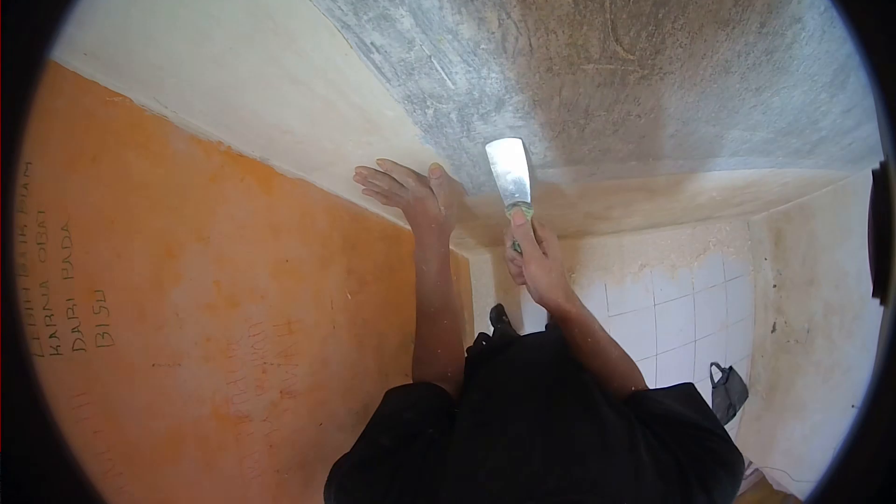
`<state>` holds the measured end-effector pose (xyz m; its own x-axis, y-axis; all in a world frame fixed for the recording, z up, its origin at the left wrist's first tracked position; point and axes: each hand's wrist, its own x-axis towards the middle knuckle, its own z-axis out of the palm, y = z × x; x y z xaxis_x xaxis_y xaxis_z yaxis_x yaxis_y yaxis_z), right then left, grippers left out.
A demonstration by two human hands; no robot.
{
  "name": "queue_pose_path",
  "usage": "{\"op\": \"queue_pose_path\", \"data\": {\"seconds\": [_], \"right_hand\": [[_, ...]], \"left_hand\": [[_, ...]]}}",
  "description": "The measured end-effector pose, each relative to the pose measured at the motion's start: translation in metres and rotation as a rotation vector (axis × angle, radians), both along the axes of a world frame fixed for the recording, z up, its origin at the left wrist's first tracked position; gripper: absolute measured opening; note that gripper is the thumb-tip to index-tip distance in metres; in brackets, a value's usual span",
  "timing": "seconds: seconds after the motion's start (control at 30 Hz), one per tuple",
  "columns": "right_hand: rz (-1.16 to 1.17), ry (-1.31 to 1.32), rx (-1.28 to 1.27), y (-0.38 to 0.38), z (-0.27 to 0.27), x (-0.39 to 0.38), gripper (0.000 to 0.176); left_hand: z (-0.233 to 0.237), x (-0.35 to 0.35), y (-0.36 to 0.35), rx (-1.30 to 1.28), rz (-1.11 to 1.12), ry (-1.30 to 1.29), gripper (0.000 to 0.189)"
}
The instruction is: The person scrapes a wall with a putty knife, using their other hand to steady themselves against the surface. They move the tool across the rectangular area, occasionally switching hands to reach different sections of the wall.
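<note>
My right hand (534, 257) is wrapped round the green handle of a putty knife (509, 171), whose wide shiny metal blade points up toward the grey, scraped part of the wall (439, 56). To the left, my left hand (415, 194) has its fingers spread and holds nothing. It is at the pale lower band of the wall, near the edge of the grey area; whether the palm presses on the surface cannot be made out.
An orange wall (205, 252) with handwriting stands at the left. White floor tiles (672, 317) lie below at the right, with a dark bag-like item (729, 395) on them. A pale wall (812, 289) rises at the right.
</note>
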<state>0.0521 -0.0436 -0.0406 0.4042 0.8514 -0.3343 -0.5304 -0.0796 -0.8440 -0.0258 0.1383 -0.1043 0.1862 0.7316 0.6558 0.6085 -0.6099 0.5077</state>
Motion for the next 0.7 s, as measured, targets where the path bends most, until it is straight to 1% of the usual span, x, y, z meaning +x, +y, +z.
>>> {"op": "queue_pose_path", "data": {"seconds": [0.1, 0.17, 0.23, 0.37, 0.43, 0.47, 0.53, 0.6, 0.67, 0.7], "right_hand": [[0.022, 0.073, 0.0, 0.0, 0.002, -0.005, 0.041], [0.013, 0.106, -0.015, -0.002, 0.002, -0.006, 0.04], [-0.027, -0.053, -0.032, -0.006, -0.005, 0.003, 0.039], [0.028, -0.051, 0.005, 0.002, 0.008, 0.015, 0.039], [0.036, -0.188, 0.137, 0.013, 0.032, 0.016, 0.042], [0.034, -0.18, 0.135, 0.008, 0.026, 0.013, 0.042], [0.052, -0.075, -0.011, 0.001, 0.013, 0.014, 0.043], [0.045, -0.087, -0.011, 0.001, 0.007, 0.014, 0.042], [0.044, -0.072, -0.014, 0.001, 0.005, 0.009, 0.042], [0.03, -0.092, -0.012, 0.003, 0.005, 0.008, 0.042]], "left_hand": [[0.001, -0.001, 0.0, 0.03, -0.003, 0.041, 0.086], [0.001, 0.002, -0.002, -0.016, 0.028, 0.034, 0.088], [-0.003, -0.002, -0.005, -0.023, 0.036, 0.051, 0.088], [-0.002, 0.001, 0.001, 0.021, 0.043, 0.043, 0.087], [0.001, 0.001, -0.002, 0.012, 0.03, 0.047, 0.087], [0.004, -0.001, -0.003, 0.007, 0.012, 0.048, 0.087], [0.005, -0.002, 0.0, 0.031, 0.002, 0.048, 0.086], [0.005, 0.003, -0.002, 0.04, 0.014, 0.033, 0.085], [0.007, 0.001, -0.006, -0.052, -0.003, 0.01, 0.084], [0.006, -0.002, -0.007, -0.055, -0.002, 0.018, 0.084]]}}
